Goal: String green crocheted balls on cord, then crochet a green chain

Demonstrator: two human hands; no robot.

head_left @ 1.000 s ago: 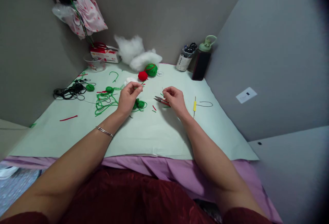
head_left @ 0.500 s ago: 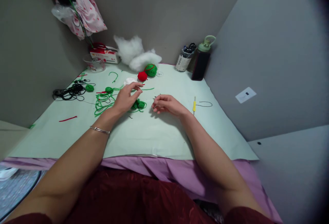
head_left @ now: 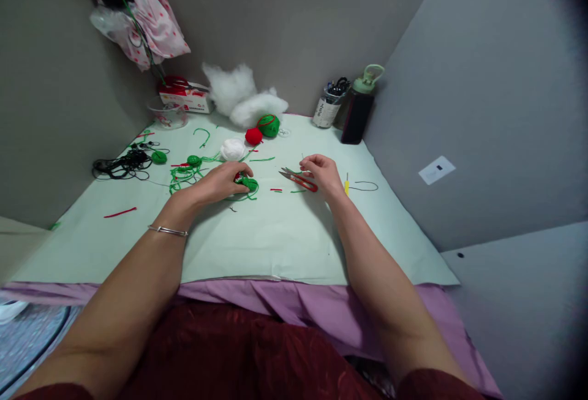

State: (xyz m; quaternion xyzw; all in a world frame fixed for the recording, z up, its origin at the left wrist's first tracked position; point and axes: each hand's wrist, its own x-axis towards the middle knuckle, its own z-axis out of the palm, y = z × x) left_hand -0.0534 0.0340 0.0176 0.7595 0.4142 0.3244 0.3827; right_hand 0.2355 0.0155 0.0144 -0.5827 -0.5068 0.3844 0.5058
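Observation:
My left hand [head_left: 221,181] curls over a small green yarn piece [head_left: 250,185] with a bit of red in it, its fingertips closed on the near edge. To the right, my right hand [head_left: 320,171] is pinched above a pair of scissors [head_left: 301,180] with red handles, which lie on the table. A thin sliver shows at its fingertips, too small to make out. A red yarn snippet [head_left: 276,190] and a green one lie between the hands. Just behind my left hand sits a white yarn ball [head_left: 233,149].
Tangled green yarn [head_left: 181,178] and black cord [head_left: 122,164] spread on the left. Red [head_left: 253,136] and green balls [head_left: 269,125] sit before white stuffing [head_left: 257,108]. A yellow-handled tool [head_left: 346,187] lies right. A bottle [head_left: 358,112] and pen cup [head_left: 326,111] stand behind.
My left hand has come down and closed on the green yarn piece. My right hand has moved right and away, uncovering the scissors and snippets. The white ball now shows fully.

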